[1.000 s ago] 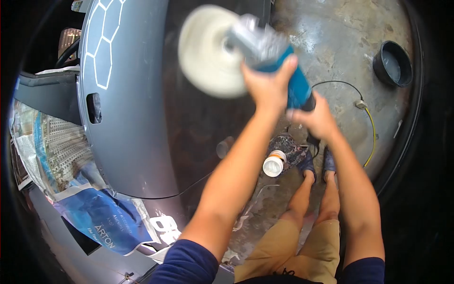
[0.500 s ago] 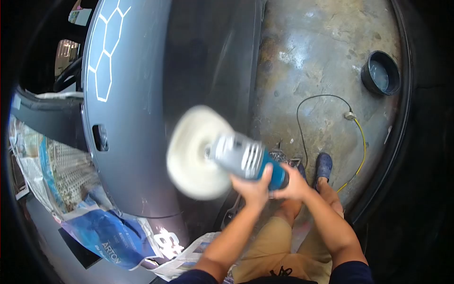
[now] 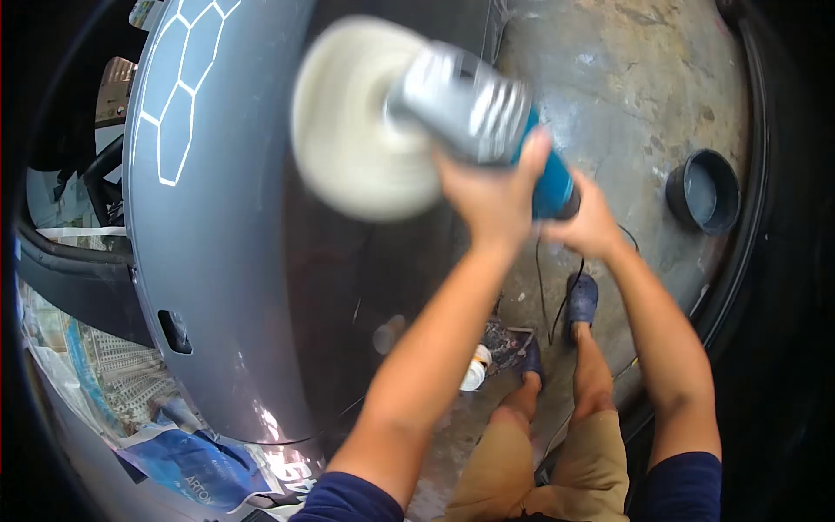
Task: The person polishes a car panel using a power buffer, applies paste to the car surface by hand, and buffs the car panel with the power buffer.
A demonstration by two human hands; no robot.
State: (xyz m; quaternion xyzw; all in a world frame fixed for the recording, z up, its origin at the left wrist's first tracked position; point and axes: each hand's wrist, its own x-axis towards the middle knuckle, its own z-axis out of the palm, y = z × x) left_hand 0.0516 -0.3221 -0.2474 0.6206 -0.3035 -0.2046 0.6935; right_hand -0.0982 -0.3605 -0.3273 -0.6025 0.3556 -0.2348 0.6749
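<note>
Both my hands are closed on a power polisher [image 3: 474,104] with a silver head and a teal body. My left hand [image 3: 491,196] grips it just behind the head, thumb along the upper side. My right hand [image 3: 584,217] wraps round the dark rear end. A round cream pad [image 3: 361,122], blurred by motion, faces the dark grey car door [image 3: 217,278]. Whether the pad touches the panel I cannot tell. White hexagon outlines [image 3: 187,87] mark the panel's upper part, left of the pad. The fingers beneath the tool are hidden.
A black bucket [image 3: 703,191] holding liquid stands on the concrete floor [image 3: 609,78] at right. A dark cable [image 3: 541,287] runs near my feet. A white container [image 3: 475,370] sits low beside the car. Plastic and paper masking [image 3: 187,465] covers the lower left.
My hands and the polisher have moved up the frame, farther along the door, arms stretched out more. The view has shifted too, and a white container by the car now shows.
</note>
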